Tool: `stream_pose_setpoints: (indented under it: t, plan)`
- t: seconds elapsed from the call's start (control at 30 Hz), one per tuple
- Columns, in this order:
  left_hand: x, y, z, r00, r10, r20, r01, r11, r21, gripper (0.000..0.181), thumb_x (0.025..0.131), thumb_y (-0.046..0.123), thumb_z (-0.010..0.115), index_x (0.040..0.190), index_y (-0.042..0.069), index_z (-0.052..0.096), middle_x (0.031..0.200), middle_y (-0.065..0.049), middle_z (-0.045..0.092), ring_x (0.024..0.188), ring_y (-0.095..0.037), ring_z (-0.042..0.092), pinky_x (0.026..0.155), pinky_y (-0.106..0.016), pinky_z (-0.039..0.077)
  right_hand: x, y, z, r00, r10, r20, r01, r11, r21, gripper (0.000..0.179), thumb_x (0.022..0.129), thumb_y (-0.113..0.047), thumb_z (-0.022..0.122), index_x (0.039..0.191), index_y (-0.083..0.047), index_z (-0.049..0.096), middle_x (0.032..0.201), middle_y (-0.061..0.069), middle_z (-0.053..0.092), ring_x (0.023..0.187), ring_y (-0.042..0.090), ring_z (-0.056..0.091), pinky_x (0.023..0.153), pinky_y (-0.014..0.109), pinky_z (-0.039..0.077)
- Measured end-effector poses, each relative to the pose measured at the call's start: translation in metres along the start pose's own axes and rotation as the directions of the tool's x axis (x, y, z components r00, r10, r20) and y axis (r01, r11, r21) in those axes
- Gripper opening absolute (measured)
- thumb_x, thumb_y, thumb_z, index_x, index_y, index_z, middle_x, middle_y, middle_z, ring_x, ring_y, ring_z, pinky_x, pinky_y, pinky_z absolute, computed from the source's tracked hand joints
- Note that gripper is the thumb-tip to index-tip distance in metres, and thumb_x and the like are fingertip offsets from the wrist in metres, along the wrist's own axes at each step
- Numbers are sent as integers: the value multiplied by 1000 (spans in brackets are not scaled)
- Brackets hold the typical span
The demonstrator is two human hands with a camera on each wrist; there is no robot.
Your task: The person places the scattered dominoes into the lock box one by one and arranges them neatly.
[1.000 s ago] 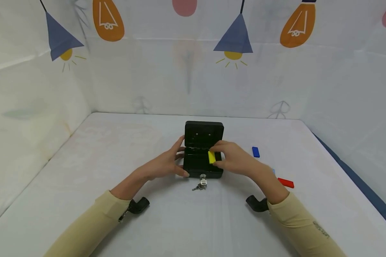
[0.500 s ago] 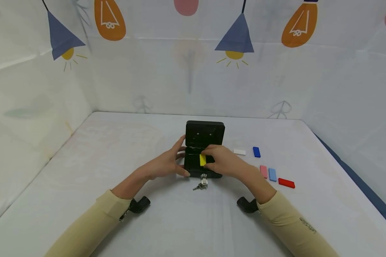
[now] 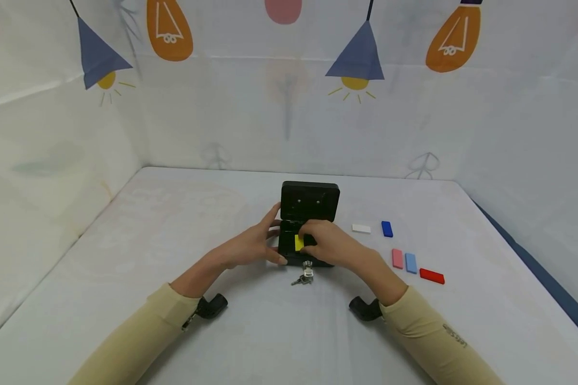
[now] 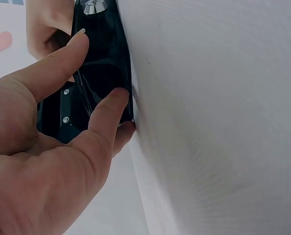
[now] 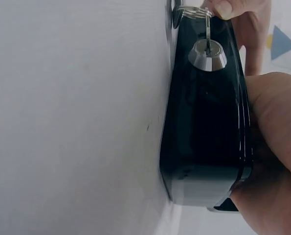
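A small black cash box [image 3: 289, 258] stands on the white table with its lid [image 3: 310, 199] raised. My left hand [image 3: 248, 246] holds the box at its left side, thumb at the front corner and fingers spread along the wall. Inside the box, my right hand [image 3: 334, 243] pinches a flat yellow block [image 3: 298, 243] between thumb and fingers. The right fingertips are hidden behind the box wall in the right wrist view. A silver lock [image 5: 207, 58] with a key in it sits on the front, and its key ring with keys [image 3: 303, 278] hangs down to the table.
Right of the box lie a white block [image 3: 361, 229], a dark blue block [image 3: 387, 229], a pink block [image 3: 397, 259], a light blue block [image 3: 411, 263] and a red block [image 3: 432, 276]. A printed white curtain [image 3: 250, 117] closes off the table's back and sides.
My right hand has moved left and slightly down into the box with the yellow block, uncovering the white and pink blocks. My left hand keeps its place on the box.
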State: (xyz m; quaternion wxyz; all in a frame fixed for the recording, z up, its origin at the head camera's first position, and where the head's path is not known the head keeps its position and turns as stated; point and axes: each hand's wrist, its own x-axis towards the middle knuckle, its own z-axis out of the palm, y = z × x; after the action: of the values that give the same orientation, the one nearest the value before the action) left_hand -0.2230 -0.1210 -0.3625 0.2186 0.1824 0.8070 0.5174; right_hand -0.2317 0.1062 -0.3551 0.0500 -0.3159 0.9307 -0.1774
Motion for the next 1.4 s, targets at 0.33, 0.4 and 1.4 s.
stream_pose_setpoints:
  t: [0.33, 0.4, 1.4]
  plan:
    - [1, 0, 0, 1000, 0, 0, 0, 1000, -4, 127, 79, 7, 82, 154, 49, -11, 165, -5, 20, 153, -28, 24, 118, -51, 31, 2, -2, 1, 999, 3, 33, -2, 1000, -21, 30, 93, -16, 70, 121, -6, 71, 129, 9, 65, 120, 26, 61, 103, 42, 50]
    - [0, 0, 1, 1000, -4, 0, 4, 1000, -4, 126, 80, 7, 82, 153, 50, -11, 165, -5, 19, 153, -28, 24, 118, -52, 31, 1, -2, 1, 999, 5, 42, -4, 1000, -24, 31, 94, -15, 68, 124, -6, 69, 132, 10, 63, 123, 27, 60, 105, 43, 49]
    - [-2, 1, 2, 1000, -13, -3, 13, 1000, 0, 125, 81, 7, 81, 157, 40, -13, 166, -6, 17, 154, -28, 21, 118, -53, 30, 8, -11, 8, 997, -28, 68, 32, 997, -64, 38, 99, -7, 54, 136, -9, 61, 139, 9, 56, 127, 24, 55, 110, 42, 45]
